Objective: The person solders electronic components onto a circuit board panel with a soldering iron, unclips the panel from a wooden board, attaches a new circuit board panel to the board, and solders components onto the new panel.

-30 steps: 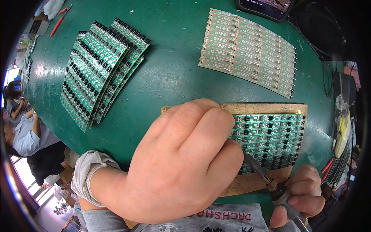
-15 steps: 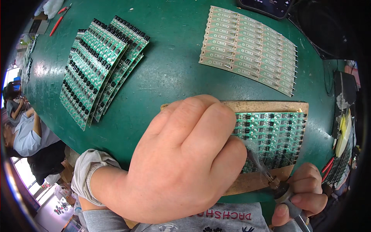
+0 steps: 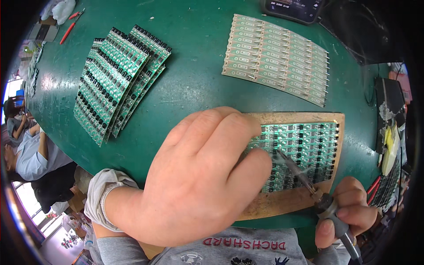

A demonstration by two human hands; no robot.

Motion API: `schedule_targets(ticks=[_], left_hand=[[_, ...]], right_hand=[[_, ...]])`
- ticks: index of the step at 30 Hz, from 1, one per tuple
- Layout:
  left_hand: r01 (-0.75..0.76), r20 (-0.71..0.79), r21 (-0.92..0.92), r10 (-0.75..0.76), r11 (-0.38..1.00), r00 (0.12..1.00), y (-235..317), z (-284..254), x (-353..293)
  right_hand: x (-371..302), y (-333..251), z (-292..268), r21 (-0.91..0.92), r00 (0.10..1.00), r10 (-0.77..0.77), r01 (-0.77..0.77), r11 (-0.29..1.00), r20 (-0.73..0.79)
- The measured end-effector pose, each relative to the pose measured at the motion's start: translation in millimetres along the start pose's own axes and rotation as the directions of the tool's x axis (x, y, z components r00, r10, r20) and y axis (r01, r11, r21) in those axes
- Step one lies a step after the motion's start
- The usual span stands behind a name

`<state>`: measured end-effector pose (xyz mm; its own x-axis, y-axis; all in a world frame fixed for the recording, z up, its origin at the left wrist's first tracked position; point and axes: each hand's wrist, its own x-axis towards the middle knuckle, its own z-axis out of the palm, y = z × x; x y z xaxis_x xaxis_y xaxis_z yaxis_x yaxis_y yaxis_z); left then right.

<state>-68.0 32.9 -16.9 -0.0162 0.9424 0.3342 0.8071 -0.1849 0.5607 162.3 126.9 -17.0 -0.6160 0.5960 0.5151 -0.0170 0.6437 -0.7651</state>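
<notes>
My right hand [image 3: 351,211] grips a soldering iron [image 3: 327,206] by its dark grey handle. The iron slants up and left, its tip over a panel of green circuit boards [image 3: 309,152] lined with rows of small black components. Faint smoke hangs about the shaft. Under the panel lies a brown wooden board [image 3: 282,204]. My left hand [image 3: 198,176] is closed, its fingers curled down at the panel's left side. It hides that end of the panel and its own fingertips, so whatever they pinch is out of sight.
Stacked populated circuit panels [image 3: 117,81] lie at the back left. A pale panel with metal pins [image 3: 276,59] is at the back right, near a phone [image 3: 291,9]. Red-handled cutters [image 3: 70,28] rest far left. Red-handled pliers [image 3: 373,190] lie right. People sit at the far left.
The iron's tip has come clear of my left hand's edge, and more of its shaft shows over the panel. The view has shifted slightly. My left hand stays closed at the panel.
</notes>
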Motion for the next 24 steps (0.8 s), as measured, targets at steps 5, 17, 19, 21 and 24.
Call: schedule_targets(ticks=[5, 17, 19, 21, 24], left_hand=[[0.034, 0.086, -0.018, -0.032, 0.999, 0.996, 2, -11, 0], [-0.002, 0.104, -0.005, 0.002, 1.000, 0.995, -1, -12, 2], [-0.001, 0.104, -0.007, 0.002, 1.000, 0.995, 0, -12, 1], [-0.006, 0.094, -0.011, 0.007, 1.000, 0.996, 1, -12, 1], [0.005, 0.104, -0.006, -0.005, 1.000, 0.995, 1, -12, 0]], right_hand=[[8, 0, -11, 0.031, 0.981, -0.034, 0.028, 0.999, 0.194], [14, -3, -7, 0.005, 0.978, -0.012, 0.012, 1.000, 0.210], [14, -3, -9, 0.006, 0.975, -0.014, 0.013, 1.000, 0.223], [12, -4, -11, 0.036, 0.976, -0.047, 0.040, 0.999, 0.212], [8, -6, -3, -0.016, 0.992, -0.027, 0.029, 0.999, 0.124]])
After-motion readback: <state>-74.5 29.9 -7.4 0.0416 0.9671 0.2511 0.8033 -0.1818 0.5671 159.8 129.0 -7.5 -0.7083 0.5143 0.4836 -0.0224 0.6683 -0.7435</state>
